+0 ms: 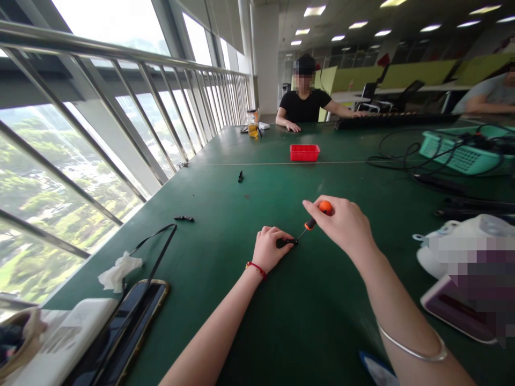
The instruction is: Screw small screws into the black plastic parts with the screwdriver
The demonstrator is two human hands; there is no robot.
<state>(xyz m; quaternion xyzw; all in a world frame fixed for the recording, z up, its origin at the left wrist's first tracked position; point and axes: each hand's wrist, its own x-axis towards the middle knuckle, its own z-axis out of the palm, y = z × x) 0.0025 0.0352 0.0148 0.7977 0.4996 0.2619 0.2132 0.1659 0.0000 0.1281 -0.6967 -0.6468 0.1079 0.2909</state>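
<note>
Pinched in my left hand (270, 247) is a small black part (290, 242), held low at the green tabletop; its exact kind is too small to tell. My right hand (346, 222) grips an orange and black screwdriver (309, 223) by its handle. The screwdriver tilts down to the left, and its tip meets the right end of the black part or comes very close to it. Fingers hide part of the handle and part of the black piece. Two similar black pieces lie apart on the table, one further off (240, 176) and one to the left (184, 218).
A red plastic tray (304, 153) stands ahead, before a seated person (304, 96). On the right are a teal basket (450, 153) with black cables and a white bundle (475, 241). Phone (140, 316), strap and crumpled tissue (119, 271) lie left, beside the railing. A jar (252, 124) stands far left.
</note>
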